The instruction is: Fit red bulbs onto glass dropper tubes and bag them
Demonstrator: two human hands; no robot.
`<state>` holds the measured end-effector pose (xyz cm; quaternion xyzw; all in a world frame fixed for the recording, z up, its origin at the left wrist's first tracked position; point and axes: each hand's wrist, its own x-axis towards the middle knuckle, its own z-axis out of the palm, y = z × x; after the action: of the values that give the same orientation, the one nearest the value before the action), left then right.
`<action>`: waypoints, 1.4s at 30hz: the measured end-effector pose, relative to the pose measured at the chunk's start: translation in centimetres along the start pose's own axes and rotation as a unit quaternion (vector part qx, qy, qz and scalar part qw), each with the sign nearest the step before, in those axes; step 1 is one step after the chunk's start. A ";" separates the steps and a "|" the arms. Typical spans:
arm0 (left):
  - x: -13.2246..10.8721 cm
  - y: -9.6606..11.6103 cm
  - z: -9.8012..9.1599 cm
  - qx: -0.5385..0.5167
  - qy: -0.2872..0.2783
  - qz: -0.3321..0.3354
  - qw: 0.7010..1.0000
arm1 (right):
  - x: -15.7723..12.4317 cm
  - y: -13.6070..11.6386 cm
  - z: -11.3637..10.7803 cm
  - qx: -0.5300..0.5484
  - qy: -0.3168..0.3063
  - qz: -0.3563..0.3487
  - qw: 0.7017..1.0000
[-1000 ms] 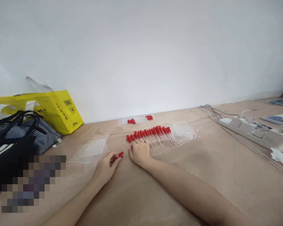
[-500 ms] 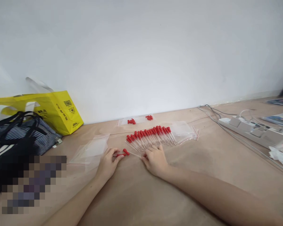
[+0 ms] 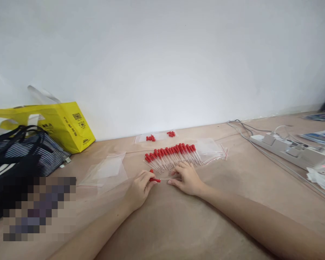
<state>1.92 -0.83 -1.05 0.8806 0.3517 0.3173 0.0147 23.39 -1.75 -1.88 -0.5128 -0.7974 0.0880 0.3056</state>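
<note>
My left hand (image 3: pixel 142 187) pinches a red rubber bulb (image 3: pixel 155 180) between thumb and fingertips. A second red bulb (image 3: pixel 151 171) shows just above those fingertips; whether it is held too I cannot tell. From the pinched bulb a thin clear dropper tube (image 3: pixel 166 179) runs right into my right hand (image 3: pixel 188 179), which is closed loosely around its far end. Just beyond both hands lies a slanted row of droppers (image 3: pixel 169 155) with red bulbs away from me and clear tubes towards me.
Clear zip bags lie left (image 3: pixel 108 169) and right (image 3: pixel 208 148) of the row. Behind it, another bag (image 3: pixel 139 139) has loose red bulbs on it. A yellow bag (image 3: pixel 67 126) and a striped bag (image 3: pixel 54 151) stand left; a power strip (image 3: pixel 287 148) with cables lies right.
Both hands have moved right. The tube and the red bulb in my left fingers now lie in line, end to end; before, the tube slanted away from the bulb.
</note>
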 end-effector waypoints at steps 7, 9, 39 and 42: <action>0.4 0.7 0.8 0.029 -0.024 0.005 0.999 | 0.5 0.0 0.7 -0.038 -0.021 0.028 0.999; 0.4 0.8 0.7 0.052 -0.022 -0.014 0.998 | 0.4 0.0 0.7 -0.029 -0.008 0.038 0.999; -0.2 2.4 0.3 0.058 0.014 -0.002 0.998 | -1.1 -1.2 0.0 -0.012 0.016 -0.141 0.990; -0.3 2.8 0.4 0.070 0.024 0.021 0.997 | -1.2 -1.3 0.1 0.005 0.016 -0.158 0.987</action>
<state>3.74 -3.06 -0.85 0.8789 0.3545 0.3130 -0.0623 22.71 -3.40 -1.83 -0.3805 -0.8629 0.0347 0.3307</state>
